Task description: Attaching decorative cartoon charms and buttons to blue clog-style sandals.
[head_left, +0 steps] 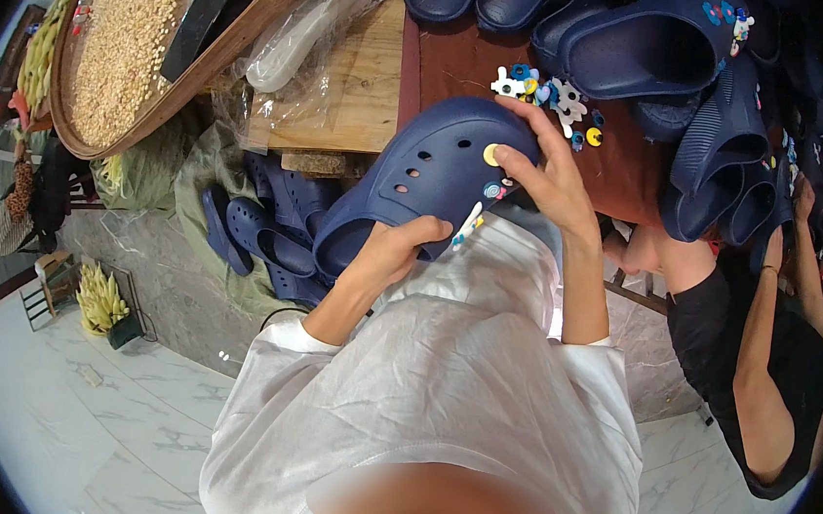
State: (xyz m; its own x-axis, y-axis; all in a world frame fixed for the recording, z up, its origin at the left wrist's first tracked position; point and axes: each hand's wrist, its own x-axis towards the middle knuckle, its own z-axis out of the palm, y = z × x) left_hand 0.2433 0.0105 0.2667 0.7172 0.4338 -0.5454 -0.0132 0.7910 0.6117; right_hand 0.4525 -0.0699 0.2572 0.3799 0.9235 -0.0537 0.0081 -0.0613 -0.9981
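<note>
A navy foam clog with round vent holes is held up in front of me, its toe pointing away. My left hand grips its side near the opening, thumb on top. My right hand wraps round the toe, fingers behind it, with the thumb against a round yellow shoe charm on the upper. A pink-and-blue charm and a long white charm sit along the clog's right side. Just beyond the toe, loose charms in white, blue and yellow lie on the dark red cloth.
More navy clogs crowd the table's far right, some with charms. Others lie below the wooden tabletop at left. A woven tray of pale kernels stands far left. At right, a co-worker's arms reach toward clogs.
</note>
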